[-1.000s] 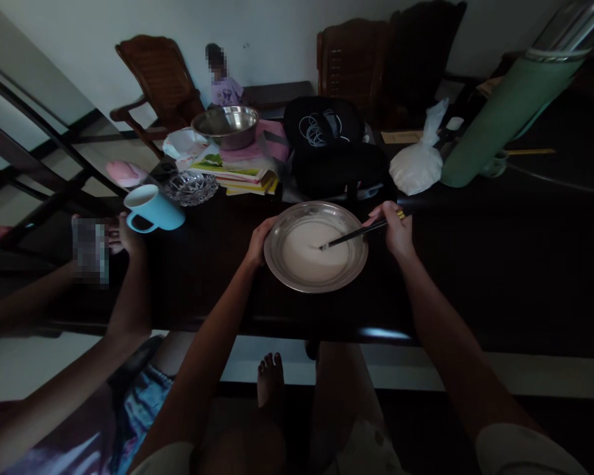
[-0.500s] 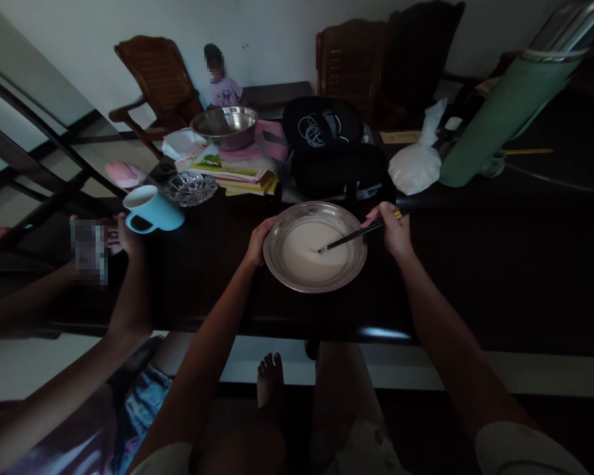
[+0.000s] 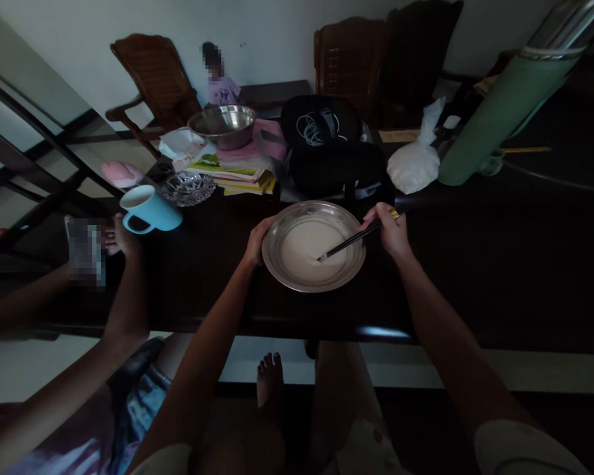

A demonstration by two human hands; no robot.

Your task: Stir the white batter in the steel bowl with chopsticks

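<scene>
A shallow metal bowl point(image 3: 314, 285) stands on the dark table in front of me, holding a pale, creamy liquid point(image 3: 307, 247). My left hand point(image 3: 260, 241) grips the bowl's left rim, its thumb along the edge. In my right hand point(image 3: 390, 227) is a pair of dark chopsticks point(image 3: 349, 241), slanting down to the left with the tips in the liquid. Behind my right hand sits a tied clear plastic bag of white powder point(image 3: 414, 166).
A blue mug point(image 3: 151, 210) and a glass dish point(image 3: 188, 189) stand left. Behind are a second metal bowl point(image 3: 222, 135), books point(image 3: 245, 178) and a black bag point(image 3: 334, 158). A tall green thermos point(image 3: 505, 122) rises at right. A neighbour's hands hold a phone-like device point(image 3: 86, 251).
The view has shifted very slightly. Both hands keep their hold, and the chopstick tips stay at nearly the same spot in the liquid.
</scene>
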